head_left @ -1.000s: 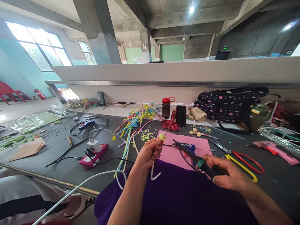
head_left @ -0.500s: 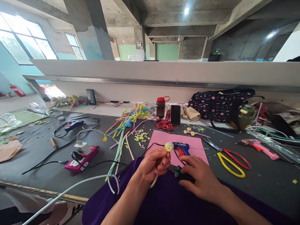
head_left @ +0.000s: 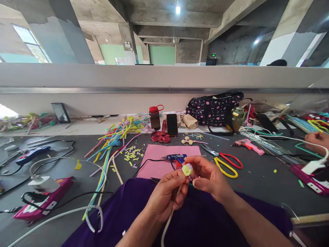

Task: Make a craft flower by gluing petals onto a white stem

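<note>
My left hand [head_left: 168, 193] is closed in a pinch on the pale stem of a small craft flower [head_left: 187, 169], a yellow and lilac head of little pieces. The stem's lower part hangs down below the fingers. Close against the flower's right side is my right hand [head_left: 209, 176], thumb and forefinger curved and apart. Whether its fingertips touch the flower I cannot tell. Just behind my hands, a blue glue gun [head_left: 174, 158] lies on a pink sheet [head_left: 156, 152].
Red and yellow handled pliers [head_left: 226, 164] and a pink glue gun [head_left: 248, 146] lie to the right. Cut pieces [head_left: 132, 154] and colored fuzzy stems [head_left: 113, 137] are left. A magenta power strip [head_left: 61, 188] trails cables. Another person's hand [head_left: 317, 142] shows at far right.
My right hand has risen from beside the glue gun to the flower. My left hand still grips the stem. The view has swung right, showing another person's hand.
</note>
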Demonstrator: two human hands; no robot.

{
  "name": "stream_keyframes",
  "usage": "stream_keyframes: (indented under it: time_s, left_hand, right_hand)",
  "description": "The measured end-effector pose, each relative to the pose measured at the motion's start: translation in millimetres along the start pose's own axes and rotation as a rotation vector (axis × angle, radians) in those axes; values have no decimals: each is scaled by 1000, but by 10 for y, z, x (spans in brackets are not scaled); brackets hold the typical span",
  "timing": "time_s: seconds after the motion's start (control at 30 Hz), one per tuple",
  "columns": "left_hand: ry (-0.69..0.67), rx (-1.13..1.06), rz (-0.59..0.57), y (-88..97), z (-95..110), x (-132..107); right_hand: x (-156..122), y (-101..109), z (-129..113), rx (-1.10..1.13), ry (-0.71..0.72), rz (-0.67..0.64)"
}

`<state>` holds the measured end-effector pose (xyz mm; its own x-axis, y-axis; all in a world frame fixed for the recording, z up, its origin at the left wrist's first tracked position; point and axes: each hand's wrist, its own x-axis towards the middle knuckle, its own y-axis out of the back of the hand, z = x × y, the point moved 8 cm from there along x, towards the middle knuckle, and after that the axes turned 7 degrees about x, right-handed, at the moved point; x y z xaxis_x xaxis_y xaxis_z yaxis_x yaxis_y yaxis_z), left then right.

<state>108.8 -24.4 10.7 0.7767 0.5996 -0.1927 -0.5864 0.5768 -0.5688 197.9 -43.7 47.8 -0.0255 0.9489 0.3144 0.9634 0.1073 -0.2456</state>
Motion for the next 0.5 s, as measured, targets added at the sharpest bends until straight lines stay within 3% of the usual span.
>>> stream_keyframes:
  time_s: [0.23,0.5]
  left_hand:
    - [-44,56,53,81,-65,83]
    - [-24,71,63,143,-101,60]
  right_hand:
    - [-6,39,24,-113,-17,54]
    - [27,6,66,-82,-40,55]
